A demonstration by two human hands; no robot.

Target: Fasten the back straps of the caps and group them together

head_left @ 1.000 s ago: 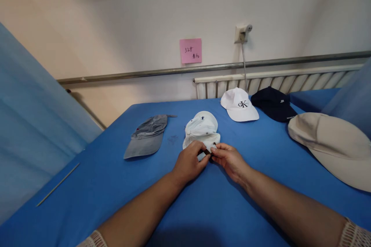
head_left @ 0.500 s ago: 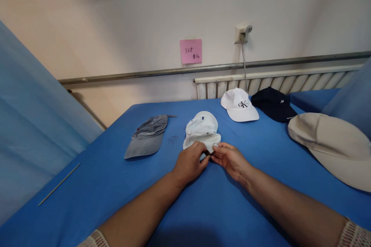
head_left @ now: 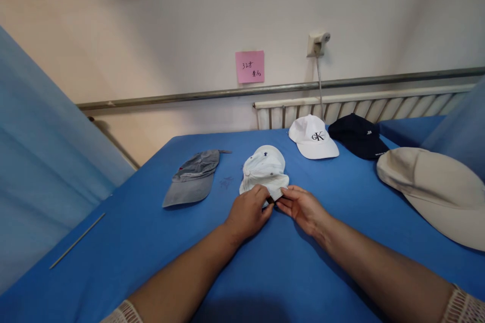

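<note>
A cream-white cap point(head_left: 264, 169) lies in the middle of the blue table point(head_left: 151, 242), its back edge toward me. My left hand point(head_left: 247, 213) has its fingers curled and pinched on the near edge of that cap, at its strap. My right hand point(head_left: 302, 208) meets it from the right, fingers together on the same edge. What sits between the fingertips is too small to make out.
A grey cap point(head_left: 193, 176) lies to the left. At the back are a white cap with a black logo point(head_left: 312, 137) and a dark navy cap point(head_left: 358, 136). A wide beige hat point(head_left: 435, 189) sits at right. A thin stick point(head_left: 76, 241) lies near the left edge.
My right hand's fingers have shifted slightly lower and closer along the cap's edge. The cap and my left hand have barely moved.
</note>
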